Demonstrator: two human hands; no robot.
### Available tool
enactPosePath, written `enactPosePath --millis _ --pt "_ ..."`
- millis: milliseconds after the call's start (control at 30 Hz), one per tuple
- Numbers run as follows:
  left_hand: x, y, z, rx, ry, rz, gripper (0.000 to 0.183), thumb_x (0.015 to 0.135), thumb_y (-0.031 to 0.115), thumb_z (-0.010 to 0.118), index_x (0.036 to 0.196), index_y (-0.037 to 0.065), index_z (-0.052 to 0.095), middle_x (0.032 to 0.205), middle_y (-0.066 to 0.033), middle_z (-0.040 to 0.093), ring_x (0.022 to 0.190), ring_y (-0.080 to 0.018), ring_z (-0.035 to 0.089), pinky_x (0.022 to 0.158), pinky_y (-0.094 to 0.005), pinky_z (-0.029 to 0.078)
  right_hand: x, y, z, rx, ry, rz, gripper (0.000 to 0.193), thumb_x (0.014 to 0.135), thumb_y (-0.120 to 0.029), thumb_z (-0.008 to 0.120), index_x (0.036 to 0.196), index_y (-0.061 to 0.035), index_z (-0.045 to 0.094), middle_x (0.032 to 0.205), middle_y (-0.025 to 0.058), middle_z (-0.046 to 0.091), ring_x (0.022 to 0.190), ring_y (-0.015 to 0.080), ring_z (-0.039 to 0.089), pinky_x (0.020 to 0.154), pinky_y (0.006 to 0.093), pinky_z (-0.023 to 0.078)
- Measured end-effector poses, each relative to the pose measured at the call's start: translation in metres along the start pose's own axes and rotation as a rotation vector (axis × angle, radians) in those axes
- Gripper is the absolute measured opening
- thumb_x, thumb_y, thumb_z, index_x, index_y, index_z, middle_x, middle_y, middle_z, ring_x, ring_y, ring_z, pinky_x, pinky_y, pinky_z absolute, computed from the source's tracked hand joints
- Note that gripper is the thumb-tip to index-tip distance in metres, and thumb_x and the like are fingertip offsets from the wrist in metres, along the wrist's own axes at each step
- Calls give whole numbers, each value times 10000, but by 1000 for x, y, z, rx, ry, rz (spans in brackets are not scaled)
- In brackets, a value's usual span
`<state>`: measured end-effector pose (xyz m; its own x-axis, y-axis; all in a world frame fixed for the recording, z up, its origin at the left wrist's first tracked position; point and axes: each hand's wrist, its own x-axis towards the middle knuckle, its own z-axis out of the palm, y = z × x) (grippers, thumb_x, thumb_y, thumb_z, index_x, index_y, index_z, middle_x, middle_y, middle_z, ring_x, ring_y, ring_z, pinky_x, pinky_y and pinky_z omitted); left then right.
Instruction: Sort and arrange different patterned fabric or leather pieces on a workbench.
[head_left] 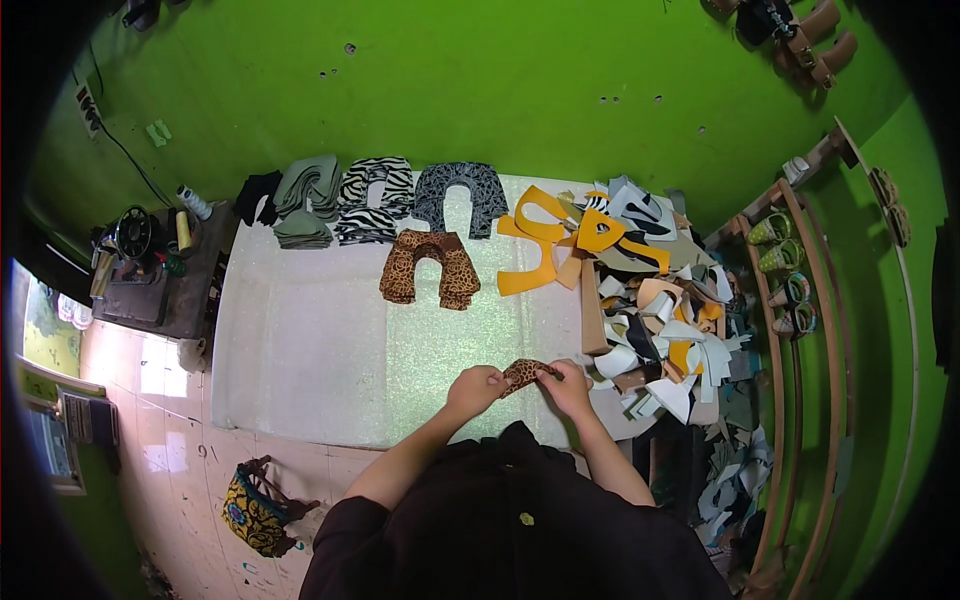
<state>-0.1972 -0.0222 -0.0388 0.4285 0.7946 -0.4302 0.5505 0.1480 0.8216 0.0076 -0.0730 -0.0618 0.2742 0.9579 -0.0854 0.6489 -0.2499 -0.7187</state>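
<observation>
Between my hands, near the front edge of the table (pixel 300 330), is a leopard-print cut piece (pixel 525 375), bent or folded over. My left hand (pixel 477 388) pinches its left end, and my right hand (pixel 568 387) grips its right end with the thumb on top. Beyond it lies a stack of leopard-print U-shaped pieces (pixel 455 277). Behind that stand stacks of dark grey patterned pieces (pixel 490 190), zebra-print pieces (pixel 375 228) and grey-green pieces (pixel 303 228). Yellow cut pieces (pixel 525 280) lie to the right of the leopard stack.
An open carton (pixel 594 320) overflows with scraps (pixel 665 330) at the table's right end, and more offcuts (pixel 725 480) heap below. A rack with sandals (pixel 785 255) is on the right. At left are a sewing machine (pixel 135 235) and a patterned stool (pixel 258 510).
</observation>
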Motion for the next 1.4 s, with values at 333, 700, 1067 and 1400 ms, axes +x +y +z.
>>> enactPosePath --millis 333,700,1067,1400 --pt "4 1 9 224 36 -64 313 784 409 610 821 106 677 830 -84 675 791 -263 652 687 -364 497 -3 3 2 -178 84 75 199 697 -341 726 736 -150 684 876 -23 598 955 191 480 803 392 239" --pt "-6 9 27 527 298 437 625 712 345 696 1200 23 477 1067 -164 542 949 -321 541 761 -417 464 -20 -27 -5 -330 -96 -237 674 669 -254 696 1284 -141 443 1287 134 440 1215 271 403 961 512 252" --pt "5 -5 19 635 269 442 391 702 243 656 1029 41 587 925 -118 574 867 -291 562 727 -417 451 -7 -18 2 -398 -154 -242 344 719 -214 672 1032 -124 563 942 57 564 965 240 548 854 463 306" --pt "-19 -24 -31 609 325 415 448 660 240 664 1070 74 594 941 -121 579 889 -302 548 755 -416 427 -12 -63 35 -398 -170 -318 480 742 -248 654 1182 -120 511 1085 79 523 1045 243 506 874 451 305"
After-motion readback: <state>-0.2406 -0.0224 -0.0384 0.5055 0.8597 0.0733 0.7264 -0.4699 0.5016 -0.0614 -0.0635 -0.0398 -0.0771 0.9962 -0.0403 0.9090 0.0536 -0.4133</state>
